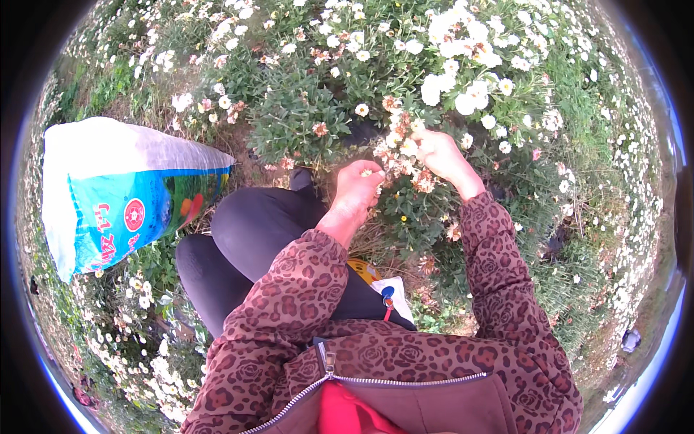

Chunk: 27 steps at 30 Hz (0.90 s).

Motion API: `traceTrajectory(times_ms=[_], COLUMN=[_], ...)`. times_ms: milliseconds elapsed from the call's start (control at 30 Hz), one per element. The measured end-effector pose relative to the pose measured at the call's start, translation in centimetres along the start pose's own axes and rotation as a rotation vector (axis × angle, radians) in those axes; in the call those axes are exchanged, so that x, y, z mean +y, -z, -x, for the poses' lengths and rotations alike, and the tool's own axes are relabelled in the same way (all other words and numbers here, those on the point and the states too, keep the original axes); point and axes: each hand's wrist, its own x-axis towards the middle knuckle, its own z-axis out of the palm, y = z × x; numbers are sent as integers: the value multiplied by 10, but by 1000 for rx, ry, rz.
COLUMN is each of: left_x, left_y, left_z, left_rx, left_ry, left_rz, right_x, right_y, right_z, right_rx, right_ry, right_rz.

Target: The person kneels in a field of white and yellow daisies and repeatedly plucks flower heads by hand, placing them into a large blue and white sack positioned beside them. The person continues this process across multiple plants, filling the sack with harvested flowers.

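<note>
My left hand (353, 191) is curled above my knee, with a small pale blossom (367, 173) showing between thumb and fingers. Reaching further forward, my right hand (442, 155) has its fingertips closed at a whitish chrysanthemum flower (409, 147). That flower belongs to a cluster of white and withered brown-pink blooms between the hands. Some dried heads (423, 181) hang just below the right hand's fingers. What lies inside the left palm is hidden.
A white and blue printed plastic sack (130, 200) bearing writing stands at my left. Dense white-flowering bushes (461, 49) spread ahead and to the right. My bent legs (255, 228) in dark trousers are below the left arm. A yellow item (364, 269) lies partly hidden beside them.
</note>
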Motion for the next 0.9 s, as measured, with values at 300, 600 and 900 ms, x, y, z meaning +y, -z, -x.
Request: traceTrajectory(times_ms=[300,600,900], left_x=[-7,-11,-10], left_y=[11,-25,-26], left_z=[-83,-91,-90], left_rx=[34,-564,-553], left_ry=[-195,14,-187], left_rz=[-187,-265,-735], right_x=[13,-5,-11], right_y=[-29,-28,19], right_z=[15,75,59], right_rx=[-199,-89,100], right_ry=[46,-168,-113], right_rz=[-120,-326,-277])
